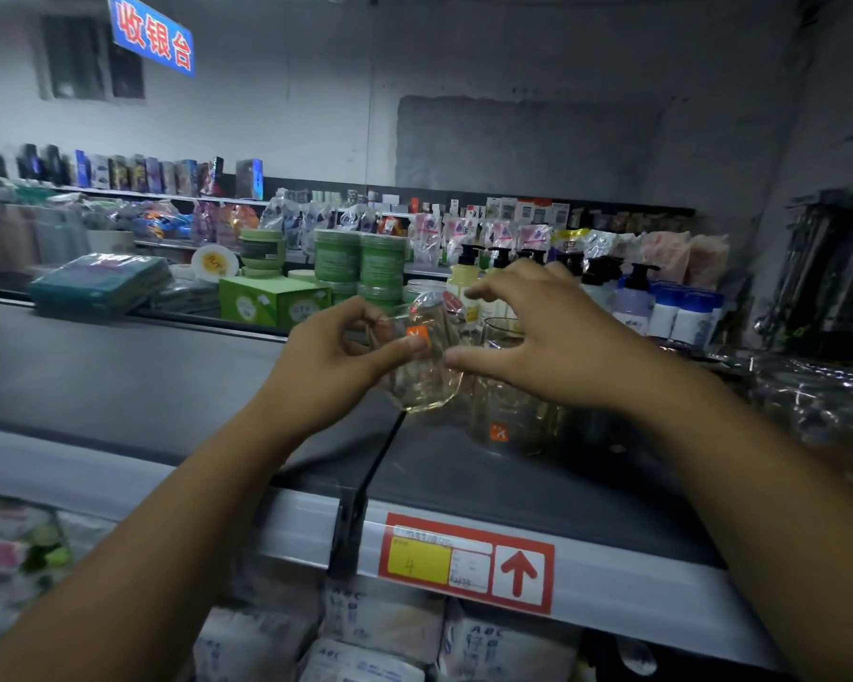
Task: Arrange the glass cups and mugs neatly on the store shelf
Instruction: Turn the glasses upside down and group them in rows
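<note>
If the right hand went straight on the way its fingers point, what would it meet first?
Probably the glass mug held by the left hand: the open right hand points at it, thumb tip almost on the glass. Depth is unclear.

The glass mug [427, 386] in my left hand [331, 356] is clear with a small orange sticker; so is the glass cup [506, 420] on the dark grey shelf [119, 376]. The price tag [466, 563] is red with a yellow patch (plus a red arrow on white). Hanging sign [151, 39]: blue, red lettering. Stacked tins [360, 263]: green.
</note>
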